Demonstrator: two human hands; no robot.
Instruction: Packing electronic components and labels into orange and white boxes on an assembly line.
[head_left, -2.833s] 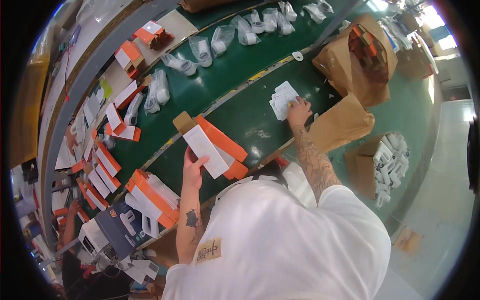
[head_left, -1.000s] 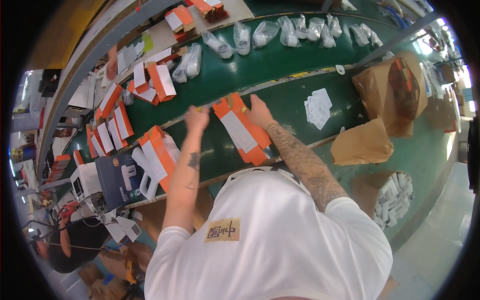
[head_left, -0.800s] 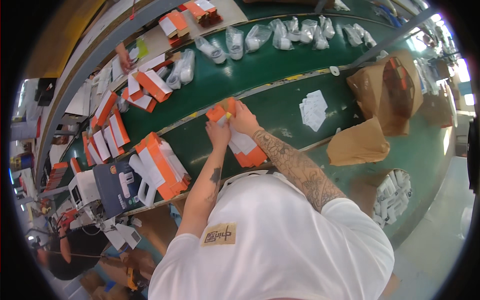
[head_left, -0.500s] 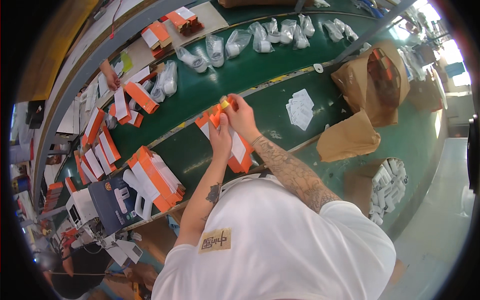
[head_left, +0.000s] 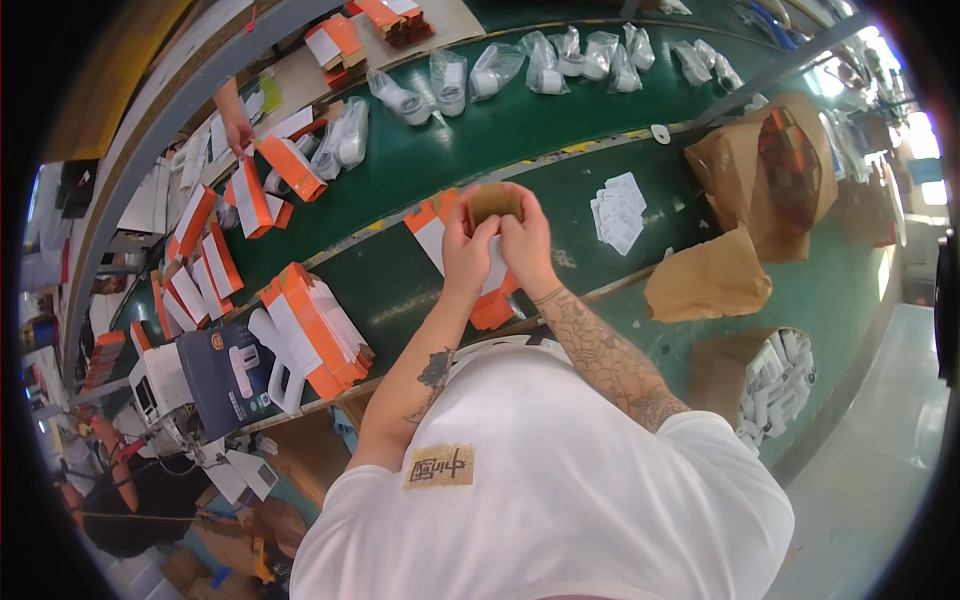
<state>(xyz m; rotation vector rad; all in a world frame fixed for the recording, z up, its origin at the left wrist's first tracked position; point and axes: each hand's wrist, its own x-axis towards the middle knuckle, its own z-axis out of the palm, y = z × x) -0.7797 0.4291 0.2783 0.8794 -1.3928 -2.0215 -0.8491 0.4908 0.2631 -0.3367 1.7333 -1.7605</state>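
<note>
My left hand [head_left: 466, 250] and my right hand [head_left: 527, 243] are closed side by side around a small carton [head_left: 497, 203]. Its brown cardboard inside faces up between my thumbs, and my hands cover most of its outside. Beneath them, orange-and-white cartons [head_left: 429, 232] lie on the green bench [head_left: 395, 293]. To the left leans a stack of flattened orange-and-white cartons [head_left: 318, 335], next to a white curved plastic part [head_left: 285, 378]. A loose pile of white printed cards [head_left: 619, 214] rests to the right of my hands.
Bagged white devices [head_left: 497, 70] line the green conveyor [head_left: 430, 150] beyond the bench. Another person's hand [head_left: 238, 133] reaches toward orange boxes [head_left: 291, 167] at far left. A brown paper bag [head_left: 790, 190] and a carton of white parts [head_left: 775, 375] stand right. A dark box [head_left: 225, 385] sits left.
My right hand has come down from the carton's upper end to grip its side. The carton now shows a wide brown opening. The other person's hand has shifted slightly.
</note>
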